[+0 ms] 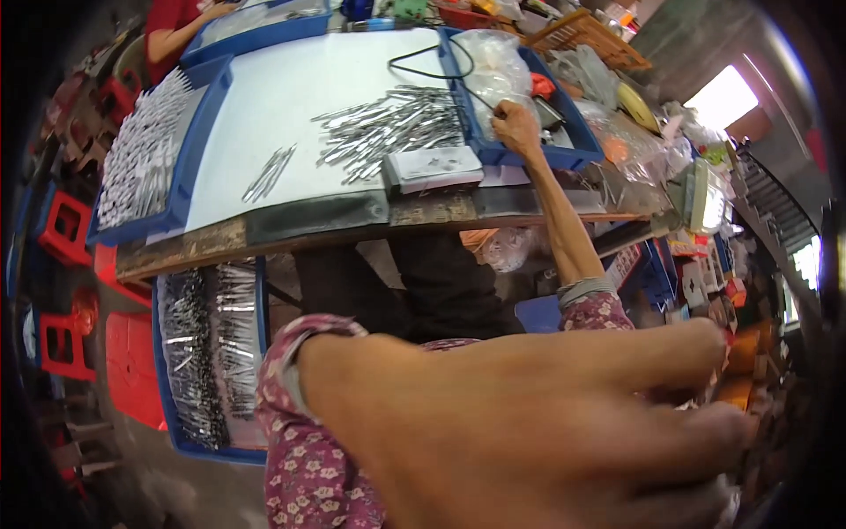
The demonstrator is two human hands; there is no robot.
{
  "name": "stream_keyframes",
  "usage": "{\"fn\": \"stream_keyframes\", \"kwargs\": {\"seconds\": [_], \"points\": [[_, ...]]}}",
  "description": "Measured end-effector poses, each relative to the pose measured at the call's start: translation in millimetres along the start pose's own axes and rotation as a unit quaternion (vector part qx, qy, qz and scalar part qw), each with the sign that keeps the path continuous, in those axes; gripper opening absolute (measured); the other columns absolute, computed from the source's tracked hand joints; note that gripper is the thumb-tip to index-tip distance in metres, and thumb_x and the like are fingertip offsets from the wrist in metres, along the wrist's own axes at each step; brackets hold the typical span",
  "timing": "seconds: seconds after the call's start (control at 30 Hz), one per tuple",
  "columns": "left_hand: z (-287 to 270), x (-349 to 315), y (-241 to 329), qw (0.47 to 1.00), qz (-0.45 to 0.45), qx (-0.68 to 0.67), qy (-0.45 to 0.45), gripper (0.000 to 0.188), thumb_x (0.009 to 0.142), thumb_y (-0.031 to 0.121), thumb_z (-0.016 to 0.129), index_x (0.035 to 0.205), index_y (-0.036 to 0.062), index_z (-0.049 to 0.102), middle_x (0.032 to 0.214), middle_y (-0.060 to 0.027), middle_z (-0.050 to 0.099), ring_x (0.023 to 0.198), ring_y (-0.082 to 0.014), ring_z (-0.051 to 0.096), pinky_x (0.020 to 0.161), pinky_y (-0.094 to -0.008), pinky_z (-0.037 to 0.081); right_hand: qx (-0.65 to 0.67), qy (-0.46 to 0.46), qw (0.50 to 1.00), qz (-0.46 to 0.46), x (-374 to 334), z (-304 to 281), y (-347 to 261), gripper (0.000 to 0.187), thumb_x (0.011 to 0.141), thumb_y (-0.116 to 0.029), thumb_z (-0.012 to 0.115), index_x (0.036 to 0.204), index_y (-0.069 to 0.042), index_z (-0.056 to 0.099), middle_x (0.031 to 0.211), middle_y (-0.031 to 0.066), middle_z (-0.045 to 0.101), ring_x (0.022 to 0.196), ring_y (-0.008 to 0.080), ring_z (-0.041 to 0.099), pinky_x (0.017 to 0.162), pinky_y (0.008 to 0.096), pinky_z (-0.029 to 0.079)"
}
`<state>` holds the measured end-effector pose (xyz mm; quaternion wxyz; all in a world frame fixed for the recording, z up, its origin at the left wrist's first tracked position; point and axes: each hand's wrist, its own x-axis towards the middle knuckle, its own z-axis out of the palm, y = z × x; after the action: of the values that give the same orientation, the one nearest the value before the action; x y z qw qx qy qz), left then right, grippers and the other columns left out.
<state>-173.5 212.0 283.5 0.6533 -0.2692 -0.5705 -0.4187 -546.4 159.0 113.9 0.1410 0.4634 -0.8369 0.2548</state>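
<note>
My left hand [529, 414] is raised very close to the camera, its back filling the lower right. It is blurred and its fingertips are hidden, so I cannot tell what it touches. Out over the table, my right hand [515, 128] is closed at the end of a thin black cord [414, 70], above the near part of a blue tray [564, 157]. The cord loops over the tray's left rim onto the white tabletop sheet. Inside that tray lie clear plastic bags [493, 66] and a red item [542, 85].
Thin metal rods [392, 123] are heaped mid-table beside a small white box [434, 167]; a few more rods [270, 173] lie left. Blue trays of rods [198, 145] stand at the left and below [163, 370]. Red stools [132, 370] flank the table; another person [167, 40] sits across.
</note>
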Motion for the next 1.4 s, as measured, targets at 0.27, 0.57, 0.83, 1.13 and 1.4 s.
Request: {"fn": "stream_keyframes", "kwargs": {"seconds": [0.27,0.57,0.83,1.13,1.4], "points": [[0.0,-10.9,12.5,0.999,-0.038,-0.008,0.016,0.024,0.055,0.009,0.051,0.075,-0.0057,0.051,0.070,-0.0071,0.044,0.065,-0.0221,0.049,0.061,-0.0255,0.042,0.012,-0.008,1.000,-0.011,3.9,9.8,-12.3,0.020,0.064,-0.020,0.050,0.075,-0.005,0.059,0.075,0.0201,0.059,0.074,0.0355,0.058,0.064,0.0433,0.044],[-10.6,-21.9,10.9,0.982,-0.012,0.142,-0.127,0.024,0.050,0.001,0.055,0.073,-0.0056,0.050,0.073,-0.0076,0.044,0.067,-0.0176,0.048,0.061,-0.0245,0.042,-0.017,-0.024,1.000,0.003,3.6,5.6,-6.0,0.019,0.065,-0.021,0.051,0.073,-0.006,0.059,0.075,0.0180,0.060,0.074,0.0347,0.058,0.066,0.0420,0.044],[-12.3,-9.8,7.7,0.959,-0.107,0.233,-0.120,0.020,0.056,0.009,0.058,0.072,-0.0010,0.053,0.075,-0.0064,0.049,0.066,-0.0175,0.049,0.060,-0.0259,0.040,-0.042,-0.036,0.998,-0.004,5.4,6.4,1.4,0.023,0.065,-0.021,0.050,0.078,-0.006,0.060,0.080,0.0191,0.060,0.077,0.0356,0.058,0.068,0.0423,0.045],[-15.7,-14.1,69.6,0.902,-0.212,0.361,-0.109,0.016,0.063,0.019,0.061,0.070,0.0050,0.059,0.076,-0.0048,0.056,0.065,-0.0174,0.051,0.058,-0.0278,0.038,-0.011,-0.020,1.000,-0.005,6.7,5.2,-11.8,0.021,0.065,-0.023,0.051,0.074,-0.006,0.061,0.073,0.0181,0.060,0.073,0.0345,0.058,0.063,0.0415,0.045],[-37.8,-8.8,58.8,0.837,-0.272,0.463,-0.103,0.017,0.068,0.027,0.064,0.069,0.0097,0.063,0.078,-0.0036,0.061,0.064,-0.0173,0.052,0.056,-0.0293,0.036,-0.039,0.001,0.999,-0.037,5.1,10.0,0.7,0.021,0.068,-0.021,0.052,0.073,-0.002,0.060,0.067,0.0158,0.060,0.064,0.0284,0.059,0.059,0.0365,0.045]]}}
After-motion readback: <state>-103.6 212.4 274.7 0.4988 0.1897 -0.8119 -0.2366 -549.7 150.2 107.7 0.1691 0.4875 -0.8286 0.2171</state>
